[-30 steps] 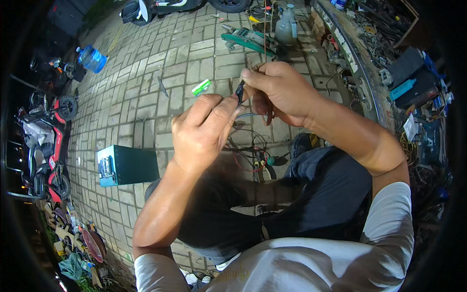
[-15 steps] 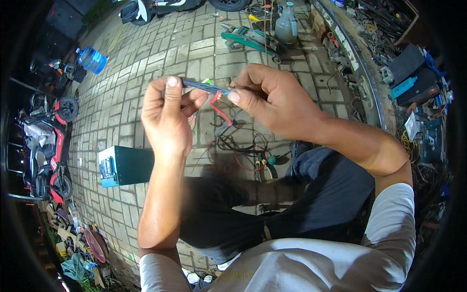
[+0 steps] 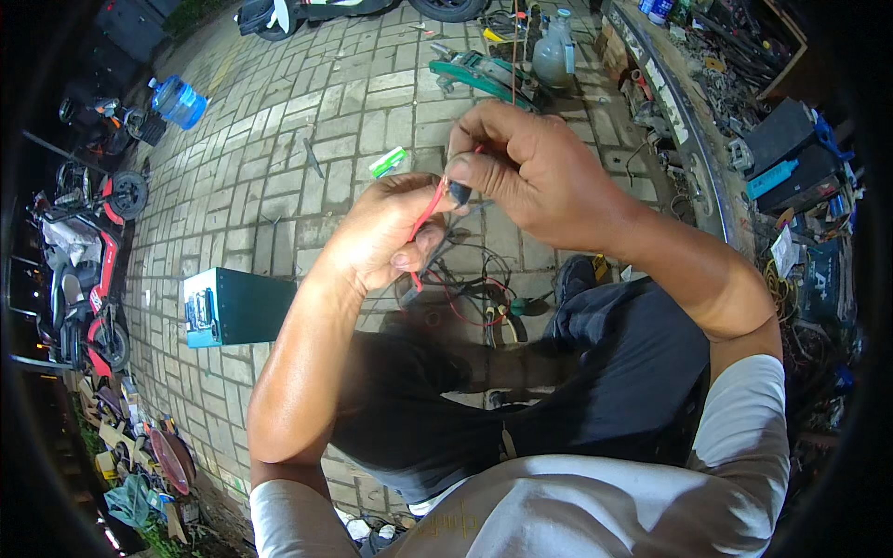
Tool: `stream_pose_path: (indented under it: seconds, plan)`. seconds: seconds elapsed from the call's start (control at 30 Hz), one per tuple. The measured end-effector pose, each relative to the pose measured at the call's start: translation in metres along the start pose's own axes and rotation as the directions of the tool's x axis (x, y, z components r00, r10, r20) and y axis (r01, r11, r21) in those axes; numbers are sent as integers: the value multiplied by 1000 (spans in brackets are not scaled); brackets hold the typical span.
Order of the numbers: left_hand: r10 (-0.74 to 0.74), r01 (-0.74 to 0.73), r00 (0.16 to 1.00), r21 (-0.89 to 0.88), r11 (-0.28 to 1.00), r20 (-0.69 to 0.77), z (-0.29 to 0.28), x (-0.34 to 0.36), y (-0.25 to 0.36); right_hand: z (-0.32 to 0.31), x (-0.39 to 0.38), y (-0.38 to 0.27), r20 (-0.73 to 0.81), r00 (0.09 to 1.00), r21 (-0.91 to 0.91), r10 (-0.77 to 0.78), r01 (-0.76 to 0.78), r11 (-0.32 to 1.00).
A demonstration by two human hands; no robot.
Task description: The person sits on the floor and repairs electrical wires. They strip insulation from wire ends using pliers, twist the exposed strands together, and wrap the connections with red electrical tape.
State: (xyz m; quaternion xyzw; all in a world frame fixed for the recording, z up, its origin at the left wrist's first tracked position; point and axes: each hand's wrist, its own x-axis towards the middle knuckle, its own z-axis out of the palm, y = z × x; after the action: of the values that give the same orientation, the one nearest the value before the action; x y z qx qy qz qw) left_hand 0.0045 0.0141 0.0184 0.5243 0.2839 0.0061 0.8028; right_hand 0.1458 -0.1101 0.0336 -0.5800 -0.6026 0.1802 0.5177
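Note:
In front of me, above the pavement, my left hand (image 3: 386,228) is closed round a red wire (image 3: 426,212). The wire runs up past its fingers to a bared copper end. My right hand (image 3: 535,172) pinches at that end with thumb and forefinger, and the two hands nearly touch. Between them is a small black piece (image 3: 459,193); its kind is unclear, and my right fingers partly cover it. Below the hands, a tangle of black and red cables (image 3: 470,265) lies on the ground, with pliers (image 3: 502,321) beside it.
A dark green box (image 3: 246,307) stands at left. A green-and-white packet (image 3: 388,162) and a thin dark strip (image 3: 313,158) lie on the paving. Farther off are a green floor jack (image 3: 484,74) and a jug (image 3: 553,51). Red scooters (image 3: 107,270) line the left; clutter fills the right edge.
The dark strip stretched between my hands is no longer held there. My left hand has moved right and down and now grips the red wire; my right hand is slightly higher.

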Motion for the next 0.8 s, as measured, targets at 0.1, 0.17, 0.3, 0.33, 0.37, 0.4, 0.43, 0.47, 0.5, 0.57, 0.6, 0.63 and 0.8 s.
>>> stream_pose_path:
  seconds: [0.1,0.17,0.3,0.33,0.37,0.4,0.43,0.47,0.5,0.57,0.6,0.63,0.8]
  plan:
    - [-22,29,998,-150,988,53,-13,3,-2,-3,2,-2,-58,990,74,128,-123,990]
    - [43,-37,999,-254,966,18,-25,2,4,-5,-2,0,54,958,198,280,-285,938]
    - [364,-328,926,266,906,-99,-17,-11,-4,-10,-1,0,236,871,357,431,-490,795]
    - [403,-375,915,375,848,5,-11,-14,-4,-13,-2,1,287,841,389,458,-539,747]
    - [447,-415,892,527,742,73,-12,-14,-6,-9,-3,3,243,851,392,466,-526,755]
    - [476,-447,867,657,608,149,-15,-13,-9,-9,-2,2,275,845,393,458,-534,749]
    - [561,-556,797,634,538,223,-13,-7,-13,-11,-2,1,304,839,394,452,-542,742]
    - [642,-633,714,651,420,279,-11,-6,-14,-13,-1,1,333,832,396,444,-551,735]
    - [610,-591,767,591,550,200,-8,-10,-13,-14,-1,2,368,813,370,451,-573,731]
    - [596,-557,799,479,678,87,-8,-8,-16,-20,-1,7,462,801,343,380,-557,756]
    - [559,-527,827,430,733,60,-8,-7,-17,-22,-1,9,508,790,331,343,-547,769]
    - [519,-494,854,377,784,39,-8,-7,-17,-23,-1,5,484,835,252,263,-421,871]
    - [495,-447,860,283,848,-124,-12,-5,-23,-33,-5,26,421,852,-15,310,-336,942]
